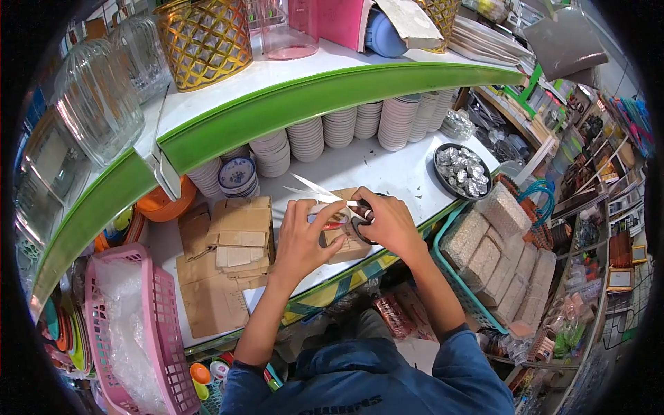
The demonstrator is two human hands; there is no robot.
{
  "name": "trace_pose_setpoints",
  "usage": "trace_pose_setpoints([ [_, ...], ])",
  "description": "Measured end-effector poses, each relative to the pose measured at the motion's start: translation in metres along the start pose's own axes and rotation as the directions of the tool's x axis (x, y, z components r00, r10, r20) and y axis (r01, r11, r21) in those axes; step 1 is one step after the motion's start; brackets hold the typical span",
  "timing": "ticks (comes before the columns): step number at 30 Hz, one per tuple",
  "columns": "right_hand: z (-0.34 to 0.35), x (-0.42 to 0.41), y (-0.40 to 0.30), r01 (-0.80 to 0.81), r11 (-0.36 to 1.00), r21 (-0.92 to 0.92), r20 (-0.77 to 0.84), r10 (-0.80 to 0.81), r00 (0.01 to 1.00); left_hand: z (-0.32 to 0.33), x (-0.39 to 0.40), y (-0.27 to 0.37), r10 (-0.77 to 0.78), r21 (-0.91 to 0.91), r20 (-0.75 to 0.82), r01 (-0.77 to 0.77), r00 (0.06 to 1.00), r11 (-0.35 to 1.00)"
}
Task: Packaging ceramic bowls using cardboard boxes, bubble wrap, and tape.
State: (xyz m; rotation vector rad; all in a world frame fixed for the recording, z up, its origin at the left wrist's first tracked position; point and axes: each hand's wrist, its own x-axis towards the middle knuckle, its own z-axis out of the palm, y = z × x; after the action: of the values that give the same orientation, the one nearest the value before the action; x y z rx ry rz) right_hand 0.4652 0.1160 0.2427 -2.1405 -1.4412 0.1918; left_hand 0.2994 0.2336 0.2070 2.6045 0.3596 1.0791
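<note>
Both hands are raised over a small cardboard box (346,249) near the front edge of a white shelf. My left hand (308,238) holds a roll of clear tape (330,213) between thumb and fingers. In my right hand (386,220) is a pair of scissors (316,192) with dark handles; the blades are spread and point left, close above the tape roll. Part of the box is hidden by the hands. Flattened cardboard pieces (212,295) lie in a pile on the shelf to the left of my left hand.
Stacked small bowls (306,140) line the shelf's back under a green-edged upper shelf (332,98). A round black bowl (461,172) of foil-like pieces stands at the right. Bubble-wrapped packages fill a teal basket (467,280); a pink basket (161,311) with clear plastic wrap is at the left.
</note>
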Motion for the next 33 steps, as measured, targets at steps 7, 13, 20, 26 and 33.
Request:
trace_pose_setpoints([
  [7,0.008,-0.005,0.022,-0.117,0.978,0.171,-0.003,0.119,0.993,-0.009,0.001,0.002,-0.024,-0.005,0.059,0.025,0.998,1.0],
  [13,0.019,-0.012,0.048,-0.179,0.856,0.484,0.027,0.19,0.981,-0.01,0.002,0.005,-0.047,-0.009,0.078,0.048,0.996,0.999],
  [20,-0.029,-0.039,0.031,-0.39,0.618,0.683,0.402,0.128,0.907,-0.009,-0.001,0.004,-0.071,-0.024,0.081,0.073,0.994,0.997],
  [26,-0.038,-0.054,0.034,-0.401,0.606,0.687,0.53,-0.04,0.847,-0.007,-0.001,0.004,-0.084,-0.039,0.085,0.088,0.993,0.995],
  [33,-0.037,-0.073,0.03,-0.505,0.497,0.706,0.607,-0.057,0.793,-0.009,0.0,0.004,-0.133,-0.106,0.11,0.144,0.985,0.984],
])
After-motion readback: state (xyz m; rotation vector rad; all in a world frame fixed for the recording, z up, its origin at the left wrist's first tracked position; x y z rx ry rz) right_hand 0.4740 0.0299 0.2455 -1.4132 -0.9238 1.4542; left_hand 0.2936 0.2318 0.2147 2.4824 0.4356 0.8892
